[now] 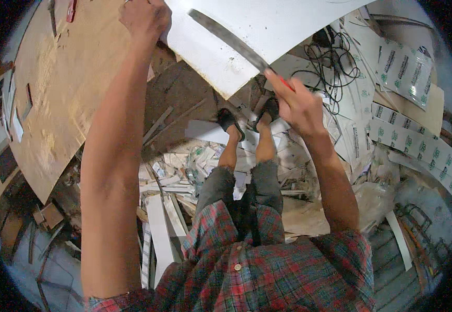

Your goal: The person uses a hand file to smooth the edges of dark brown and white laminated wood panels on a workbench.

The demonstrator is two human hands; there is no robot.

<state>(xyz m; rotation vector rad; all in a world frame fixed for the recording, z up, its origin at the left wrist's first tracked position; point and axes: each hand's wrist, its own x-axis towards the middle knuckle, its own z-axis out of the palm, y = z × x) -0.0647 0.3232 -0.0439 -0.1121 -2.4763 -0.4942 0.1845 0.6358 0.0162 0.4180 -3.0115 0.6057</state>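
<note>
White board [267, 31] sits up top, reaching out over the floor litter, its near corner pointing down between the two hands; left hand [145, 20] is clenched on its left edge, right hand [299, 104] is just below that corner, gripped round the red handle of a hand saw [231, 39]. Saw blade is long, grey and worn, lying diagonally across the board's face; board is plain white, flat, a few dark specks, clean straight edges. Brown plywood sheet [64, 83] left of it, white offcuts [184, 161] strewn below.
</note>
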